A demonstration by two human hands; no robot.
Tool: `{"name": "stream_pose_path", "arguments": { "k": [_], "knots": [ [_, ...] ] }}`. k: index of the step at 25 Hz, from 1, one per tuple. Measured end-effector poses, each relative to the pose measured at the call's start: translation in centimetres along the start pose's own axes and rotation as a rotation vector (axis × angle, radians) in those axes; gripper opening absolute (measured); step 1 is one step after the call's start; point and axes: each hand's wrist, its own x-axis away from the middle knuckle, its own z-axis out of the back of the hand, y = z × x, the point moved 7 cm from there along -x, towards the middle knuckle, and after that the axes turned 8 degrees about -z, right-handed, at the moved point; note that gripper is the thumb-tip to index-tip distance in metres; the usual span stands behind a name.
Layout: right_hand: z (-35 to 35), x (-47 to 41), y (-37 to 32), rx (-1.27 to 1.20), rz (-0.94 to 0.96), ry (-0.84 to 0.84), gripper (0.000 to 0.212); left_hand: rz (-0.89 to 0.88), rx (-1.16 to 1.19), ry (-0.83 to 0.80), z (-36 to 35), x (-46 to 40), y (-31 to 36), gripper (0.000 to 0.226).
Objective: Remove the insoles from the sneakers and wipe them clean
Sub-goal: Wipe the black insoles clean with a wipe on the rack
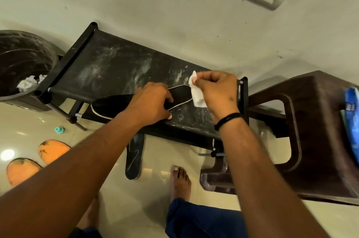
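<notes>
While it is wiped: the black insole (136,104) lies flat on the dusty black rack surface (108,67), one end jutting past the near edge.
Left hand: the left hand (150,102) presses down on the insole's middle, fingers curled over its rim and gripping it, likely to keep it from sliding under the wipe.
Right hand: the right hand (215,92) pinches a white wipe (197,96) between thumb and fingertips, held at the insole's far end, just touching or just above it; I cannot tell which.
Second insole: another dark insole (133,158) leans on the floor against the rack, probably done or waiting.
Around: a dark bin (25,65) with crumpled white tissue stands to the left; two orange slippers (38,160) lie on the floor; a brown plastic stool (310,131) carrying a blue packet (352,121) stands right.
In the way: nothing blocks the stroke except the holding hand itself.
</notes>
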Motion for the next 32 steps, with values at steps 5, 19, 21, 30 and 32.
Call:
{"name": "stream_pose_path", "arguments": {
  "k": [5, 19, 21, 30, 32],
  "knots": [
    [-0.3, -0.4, 3.1, 0.048, -0.103, 0.003, 0.012, 0.192, -0.034, -0.033, 1.5, 1.0, -2.8, 0.088],
    [-5.5, -0.6, 2.3, 0.717, 0.309, -0.38, 0.008, -0.063, 0.116, 0.396, 4.5, 0.3, -0.7, 0.048],
    [-4.8, -0.9, 2.5, 0.545, 0.206, -0.302, 0.007, 0.031, 0.031, 0.586, 5.7, 1.0, -1.6, 0.051],
    [-4.8, -0.5, 4.2, -0.065, -0.203, -0.177, 0.006, 0.625, 1.223, 0.69, 2.2, 1.8, -5.8, 0.051],
    [-5.1, -0.2, 4.3, -0.034, -0.217, -0.205, 0.005, 0.61, 1.332, 0.604, 1.5, 1.4, -4.8, 0.022]
  ]
}}
